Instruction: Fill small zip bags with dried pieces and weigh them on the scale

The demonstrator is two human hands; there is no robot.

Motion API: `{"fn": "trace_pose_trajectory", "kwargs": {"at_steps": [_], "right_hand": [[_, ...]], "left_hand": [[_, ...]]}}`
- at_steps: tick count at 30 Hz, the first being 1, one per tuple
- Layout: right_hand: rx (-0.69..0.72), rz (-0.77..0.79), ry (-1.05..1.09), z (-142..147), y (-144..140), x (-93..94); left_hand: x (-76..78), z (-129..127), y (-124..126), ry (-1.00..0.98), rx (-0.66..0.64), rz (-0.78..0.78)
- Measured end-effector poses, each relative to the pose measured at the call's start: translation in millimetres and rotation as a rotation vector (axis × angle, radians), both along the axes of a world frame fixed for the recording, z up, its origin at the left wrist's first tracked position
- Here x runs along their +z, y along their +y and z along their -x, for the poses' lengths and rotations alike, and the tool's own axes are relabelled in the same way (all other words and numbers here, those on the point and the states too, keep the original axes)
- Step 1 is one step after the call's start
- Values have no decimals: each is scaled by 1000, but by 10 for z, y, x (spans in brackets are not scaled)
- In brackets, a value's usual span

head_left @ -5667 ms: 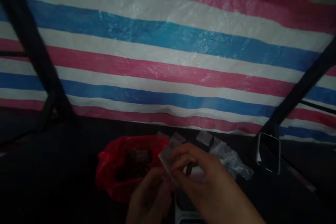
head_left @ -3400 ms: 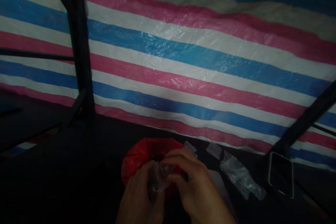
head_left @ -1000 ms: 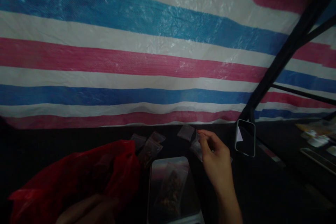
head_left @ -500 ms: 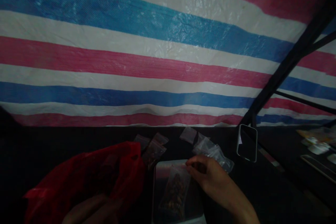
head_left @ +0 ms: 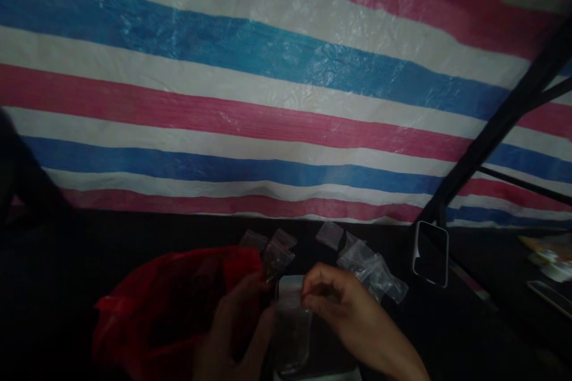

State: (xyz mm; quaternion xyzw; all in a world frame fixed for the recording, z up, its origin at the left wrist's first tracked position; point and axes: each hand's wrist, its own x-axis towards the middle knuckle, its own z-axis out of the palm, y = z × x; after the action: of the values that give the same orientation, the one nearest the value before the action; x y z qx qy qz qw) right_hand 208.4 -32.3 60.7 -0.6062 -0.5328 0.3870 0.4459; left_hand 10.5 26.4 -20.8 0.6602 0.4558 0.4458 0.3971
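Note:
Over a flat dark device with a pale rim (head_left: 333,348), perhaps a scale, a small clear zip bag (head_left: 291,339) hangs or stands upright. My right hand (head_left: 357,312) pinches its top right corner between thumb and fingertips. Small brownish pieces showed inside it earlier; its contents are hard to make out now in the dim light. At the bag's left edge is my left hand (head_left: 235,333), slightly blurred, with thumb and fingers apart. An open red plastic bag (head_left: 118,315) sits just left of that hand, its inside dark.
Behind the device lie several small zip bags (head_left: 277,256) and, further right, a loose pile of clear bags (head_left: 373,268). A phone (head_left: 431,253) leans near a dark frame pole (head_left: 480,146). Striped plastic sheeting (head_left: 268,113) walls the back. Packets (head_left: 552,262) lie far right.
My left hand has moved right, from the red bag to beside the zip bag. The zip bag's top has been drawn more upright by my right hand. The view has shifted slightly left.

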Motion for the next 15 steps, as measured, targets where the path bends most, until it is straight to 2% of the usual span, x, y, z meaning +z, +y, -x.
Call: {"fn": "trace_pose_trajectory", "kwargs": {"at_steps": [2, 4, 9, 15], "right_hand": [[26, -27, 31, 110, 48, 38], [25, -70, 85, 184, 87, 28], [68, -112, 190, 300, 143, -72], [100, -121, 175, 494, 206, -93]], "left_hand": [[108, -10, -15, -68, -146, 244], [169, 22, -15, -128, -209, 366], [178, 128, 5, -218, -109, 363], [148, 219, 27, -283, -1, 411]]}}
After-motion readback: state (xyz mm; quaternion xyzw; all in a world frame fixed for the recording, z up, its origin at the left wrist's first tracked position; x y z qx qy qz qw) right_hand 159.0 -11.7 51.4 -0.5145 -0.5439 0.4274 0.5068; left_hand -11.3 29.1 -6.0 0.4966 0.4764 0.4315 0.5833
